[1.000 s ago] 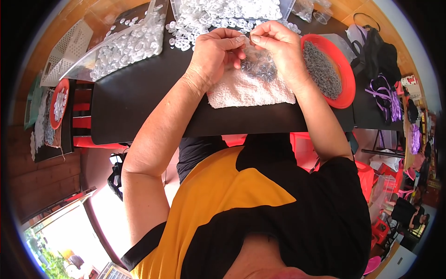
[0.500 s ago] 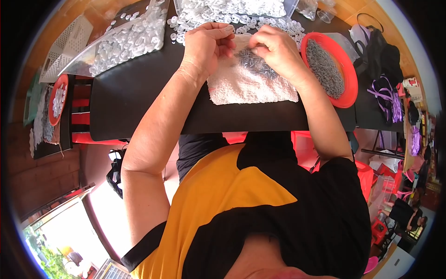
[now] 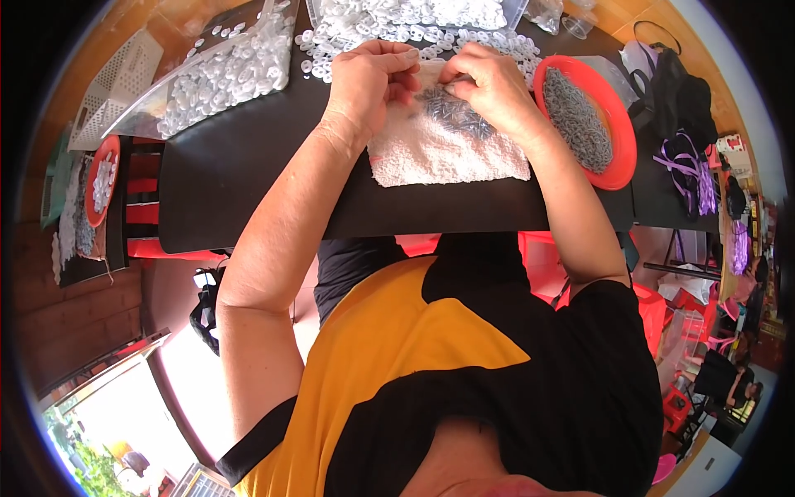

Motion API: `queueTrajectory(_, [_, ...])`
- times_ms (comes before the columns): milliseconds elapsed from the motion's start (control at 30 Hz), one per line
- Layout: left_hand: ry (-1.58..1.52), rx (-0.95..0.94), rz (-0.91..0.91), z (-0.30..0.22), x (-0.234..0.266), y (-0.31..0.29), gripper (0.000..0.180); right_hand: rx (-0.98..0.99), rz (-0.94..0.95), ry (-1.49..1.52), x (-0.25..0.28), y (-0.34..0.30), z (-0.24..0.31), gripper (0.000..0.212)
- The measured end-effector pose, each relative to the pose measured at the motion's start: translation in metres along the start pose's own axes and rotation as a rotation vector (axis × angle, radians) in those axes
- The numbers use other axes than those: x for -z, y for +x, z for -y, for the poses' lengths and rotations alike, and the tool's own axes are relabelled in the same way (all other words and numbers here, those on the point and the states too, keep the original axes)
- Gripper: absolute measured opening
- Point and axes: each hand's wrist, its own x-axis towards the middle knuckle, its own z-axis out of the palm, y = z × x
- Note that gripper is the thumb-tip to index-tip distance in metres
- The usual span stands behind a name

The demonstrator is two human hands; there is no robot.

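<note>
Over a white towel (image 3: 447,161) on the black table, my left hand (image 3: 373,79) is closed, thumb and fingers bent together. Whatever it pinches is hidden or too small to make out. My right hand (image 3: 489,83) is closed too, its thumb and fingertips together at the far edge of a pile of grey metal pins or screws (image 3: 454,114) lying on the towel. Between its fingertips I cannot make out a piece. Small white plastic parts with holes (image 3: 414,35) are strewn just beyond both hands.
A red basin (image 3: 623,157) of similar grey metal pieces stands right of my right forearm. A clear tray (image 3: 273,79) of white parts sits at the left, another white-filled container (image 3: 414,12) at the far side. A black bag (image 3: 683,103) lies at the right.
My right hand's fingertips have shifted slightly at the pile's edge. My left hand keeps almost the same place and pose; the whole view has moved a little.
</note>
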Motion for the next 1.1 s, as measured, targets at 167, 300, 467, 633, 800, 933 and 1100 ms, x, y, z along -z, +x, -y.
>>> queueTrajectory(167, [0.017,-0.009,0.018,-0.001,-0.002,-0.001,0.014,-0.046,-0.089,0.176,0.001,0.001,-0.002,0.010])
queueTrajectory(300, [0.089,0.005,0.035,0.000,-0.006,-0.006,0.013,0.003,-0.170,0.306,0.003,0.002,0.012,0.009])
queueTrajectory(467, [0.057,-0.035,0.070,0.003,-0.011,-0.009,0.011,-0.002,-0.221,0.303,0.005,0.000,0.023,0.008])
queueTrajectory(633, [0.053,-0.064,0.069,0.003,-0.013,-0.010,0.012,0.012,-0.224,0.202,0.005,0.000,0.021,0.007])
queueTrajectory(800, [0.085,-0.102,0.065,0.004,-0.014,-0.011,0.012,0.027,-0.219,0.120,0.004,0.000,0.024,0.007])
queueTrajectory(933, [0.110,-0.131,0.050,0.005,-0.016,-0.012,0.011,0.054,-0.222,0.100,0.004,0.000,0.023,0.007])
queueTrajectory(1100, [0.125,-0.134,0.029,0.005,-0.016,-0.013,0.012,0.070,-0.226,0.103,0.003,-0.001,0.022,0.007])
